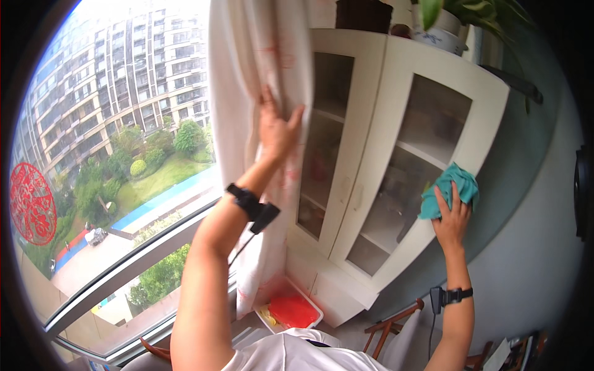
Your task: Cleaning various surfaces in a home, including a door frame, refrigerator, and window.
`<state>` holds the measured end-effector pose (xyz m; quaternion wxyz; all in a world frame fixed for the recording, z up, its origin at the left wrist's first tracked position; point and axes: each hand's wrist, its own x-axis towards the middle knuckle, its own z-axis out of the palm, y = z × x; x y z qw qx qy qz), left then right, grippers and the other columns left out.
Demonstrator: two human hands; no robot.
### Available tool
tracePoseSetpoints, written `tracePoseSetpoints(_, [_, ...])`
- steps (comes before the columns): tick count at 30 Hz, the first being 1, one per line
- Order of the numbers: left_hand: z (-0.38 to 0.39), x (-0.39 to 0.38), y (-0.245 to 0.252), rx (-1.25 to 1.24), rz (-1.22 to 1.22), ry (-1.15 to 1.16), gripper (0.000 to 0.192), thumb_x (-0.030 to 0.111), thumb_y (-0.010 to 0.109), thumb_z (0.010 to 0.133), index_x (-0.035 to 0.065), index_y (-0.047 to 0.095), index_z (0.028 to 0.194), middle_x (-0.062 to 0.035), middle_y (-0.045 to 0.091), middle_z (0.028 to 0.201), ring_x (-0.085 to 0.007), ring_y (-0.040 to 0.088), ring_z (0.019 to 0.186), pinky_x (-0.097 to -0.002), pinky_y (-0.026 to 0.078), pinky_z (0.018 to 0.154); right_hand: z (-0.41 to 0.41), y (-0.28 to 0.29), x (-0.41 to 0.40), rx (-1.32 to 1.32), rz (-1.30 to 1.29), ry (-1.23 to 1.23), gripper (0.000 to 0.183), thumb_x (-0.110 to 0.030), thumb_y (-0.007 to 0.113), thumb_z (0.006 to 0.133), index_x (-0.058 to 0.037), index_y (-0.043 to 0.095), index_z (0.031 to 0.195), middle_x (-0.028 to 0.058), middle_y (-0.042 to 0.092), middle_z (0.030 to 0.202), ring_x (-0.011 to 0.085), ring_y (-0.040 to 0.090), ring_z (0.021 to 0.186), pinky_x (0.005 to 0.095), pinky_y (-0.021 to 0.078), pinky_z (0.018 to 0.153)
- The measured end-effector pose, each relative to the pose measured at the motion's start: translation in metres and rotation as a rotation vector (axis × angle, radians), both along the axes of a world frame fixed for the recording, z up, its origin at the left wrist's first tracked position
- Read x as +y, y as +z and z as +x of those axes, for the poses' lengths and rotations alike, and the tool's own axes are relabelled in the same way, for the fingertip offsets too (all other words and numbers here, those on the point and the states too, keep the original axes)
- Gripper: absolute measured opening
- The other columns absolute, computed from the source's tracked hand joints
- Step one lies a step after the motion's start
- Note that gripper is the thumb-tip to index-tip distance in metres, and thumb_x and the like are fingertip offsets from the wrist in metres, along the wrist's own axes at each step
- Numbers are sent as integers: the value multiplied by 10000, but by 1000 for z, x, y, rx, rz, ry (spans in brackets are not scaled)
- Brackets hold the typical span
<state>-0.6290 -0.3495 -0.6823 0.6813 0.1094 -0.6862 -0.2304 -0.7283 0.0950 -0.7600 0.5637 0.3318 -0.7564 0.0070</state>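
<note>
My right hand [452,218] presses a crumpled teal cloth [450,190] against the frame of the right glass door on a white cabinet [427,55]. The fingers spread over the cloth. To the left, my left hand [278,127] lies on the pale curtain [236,83] with red markings, its fingers and thumb apart. That curtain hangs between the window and the cabinet's left door. Each wrist wears a black strap with a small device and a cable. Both cabinet doors look closed, and shelves show dimly behind their glass.
A potted plant [438,35] and a dark container [364,16] stand on top of the cabinet. Below the curtain sits a white bin with something red [294,311] inside. A wooden chair frame [385,329] is at the lower right. The window [139,185] fills the left side.
</note>
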Motion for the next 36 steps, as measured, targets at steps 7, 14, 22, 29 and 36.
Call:
tracePoseSetpoints(7, [-51,-27,28,-348,195,-129,926,243,684,786,182,158,1545,-234,563,1218,-433,601,1041,-448,494,875,-4,-17,-6,41,12,-99,682,-201,710,744,-285,500,1388,103,367,1492,361,407,1283,532,320,1064])
tracePoseSetpoints(14, [-45,-79,20,-195,-418,580,918,249,728,733,217,264,1525,-205,279,1533,-434,301,1380,-569,284,1076,-12,-22,-4,28,5,-155,692,-238,721,748,-287,482,1395,111,356,1493,359,426,1240,543,336,1042])
tracePoseSetpoints(22, [0,-146,14,104,27,428,1160,264,806,675,244,55,1560,-288,-2,1573,-496,102,1434,-496,186,1156,-23,-27,-4,118,8,-129,701,-266,734,738,-271,486,1394,116,347,1498,365,428,1234,542,346,1027])
tracePoseSetpoints(29, [-49,-90,14,135,-86,160,921,-74,560,721,167,214,1540,-202,462,1420,-413,549,1078,-440,442,966,-24,-30,-4,85,-25,-129,721,-276,732,745,-264,465,1414,127,339,1504,368,425,1240,540,340,1030])
tracePoseSetpoints(36, [-101,-62,37,-143,-162,98,779,-55,473,779,339,418,1448,-189,473,1427,-374,585,1028,-412,506,894,-15,-23,-9,137,17,-151,647,-377,671,812,-261,466,1414,136,354,1489,386,422,1242,553,336,1031])
